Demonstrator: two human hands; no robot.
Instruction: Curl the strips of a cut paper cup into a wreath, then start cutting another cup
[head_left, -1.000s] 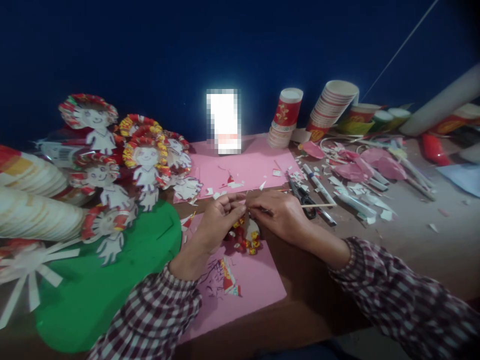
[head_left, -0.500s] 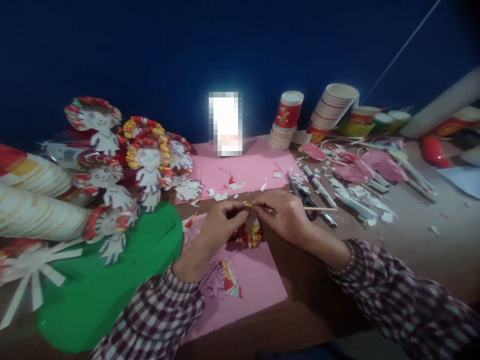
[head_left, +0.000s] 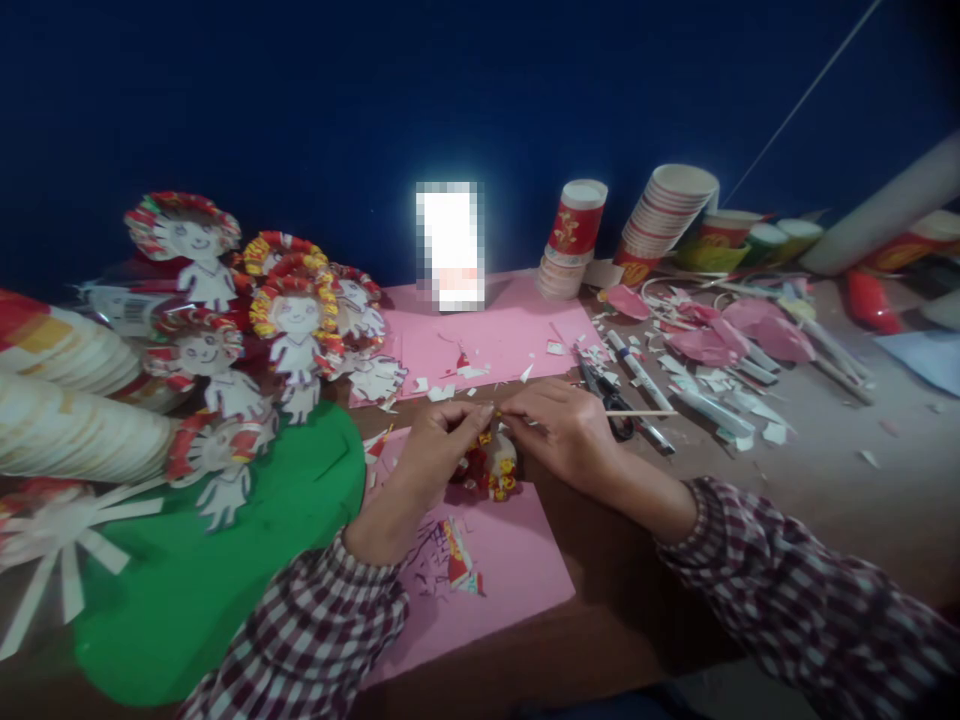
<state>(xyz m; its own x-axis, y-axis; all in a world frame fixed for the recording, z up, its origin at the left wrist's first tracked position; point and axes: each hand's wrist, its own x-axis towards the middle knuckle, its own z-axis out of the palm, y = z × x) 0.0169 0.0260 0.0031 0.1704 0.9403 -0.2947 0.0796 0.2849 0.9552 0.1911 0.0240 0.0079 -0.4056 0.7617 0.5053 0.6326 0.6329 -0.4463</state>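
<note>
My left hand (head_left: 435,450) is closed in a pinch at the top of a paper-cup craft (head_left: 504,478), whose red and yellow strips are curled. The craft hangs just below my fingertips, partly hidden behind the left thumb and hand. Meeting it from the right, my right hand (head_left: 566,428) is also closed, its thumb and forefinger pinching close to the left fingertips. A thin wooden stick (head_left: 645,413) runs out behind the right hand, and its other end is hidden in the grip. Beneath lies a pink sheet (head_left: 517,560) with dark thin scraps and a red-yellow paper offcut (head_left: 457,560).
Finished paper figures with curled rims (head_left: 296,320) stand at left beside stacked cups (head_left: 82,425) and a green sheet (head_left: 225,600). A bright pixelated rectangle (head_left: 450,245) stands behind. At right are cup stacks (head_left: 667,215), scissors (head_left: 619,420), markers (head_left: 641,370) and paper scraps.
The curled craft has turned and dropped slightly beneath my fingers, showing more of its pale middle. Both hands stay almost in place; the stick end has tilted a little.
</note>
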